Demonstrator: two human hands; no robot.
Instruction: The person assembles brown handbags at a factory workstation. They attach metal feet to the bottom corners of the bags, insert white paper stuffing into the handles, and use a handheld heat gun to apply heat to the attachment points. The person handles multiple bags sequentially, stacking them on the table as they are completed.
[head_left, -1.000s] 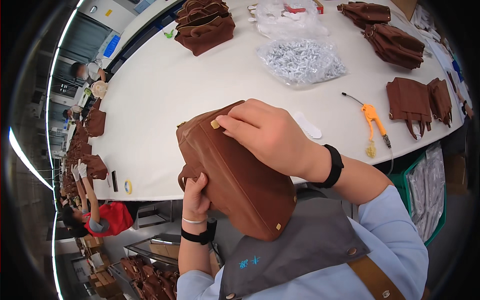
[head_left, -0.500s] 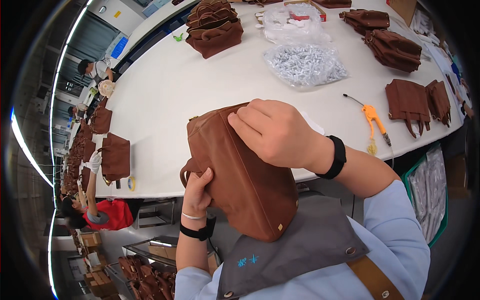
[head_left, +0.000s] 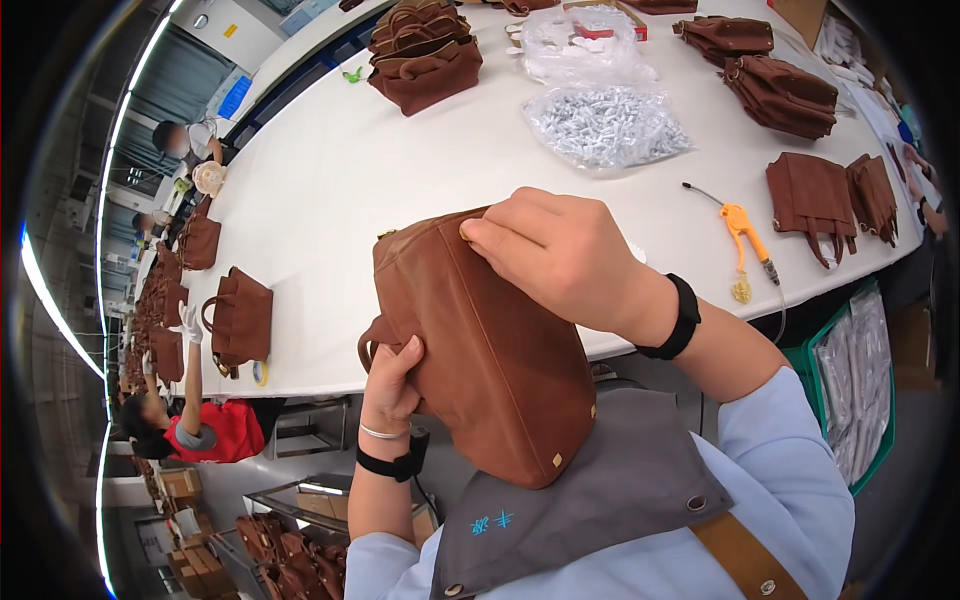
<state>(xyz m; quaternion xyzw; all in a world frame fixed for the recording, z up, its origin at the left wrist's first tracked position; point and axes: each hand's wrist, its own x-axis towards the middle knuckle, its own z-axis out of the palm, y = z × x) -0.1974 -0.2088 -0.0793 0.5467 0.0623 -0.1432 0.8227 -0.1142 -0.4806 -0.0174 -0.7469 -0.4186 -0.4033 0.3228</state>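
At the white table's (head_left: 310, 215) near edge, the brown bag (head_left: 475, 345) is held tilted, base up; firm bracing is advisable. Right hand (head_left: 565, 262): fingers bunched at a stud; pinch unconfirmed, square contact advised. Left hand (head_left: 392, 385) grips the side. Leather-like panels are smooth, boxy, seamed; the stud (head_left: 465, 236) is gold-coloured.

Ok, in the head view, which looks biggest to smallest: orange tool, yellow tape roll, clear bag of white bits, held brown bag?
Held brown bag (nearest, so it looks extra big)
Clear bag of white bits
Orange tool
Yellow tape roll
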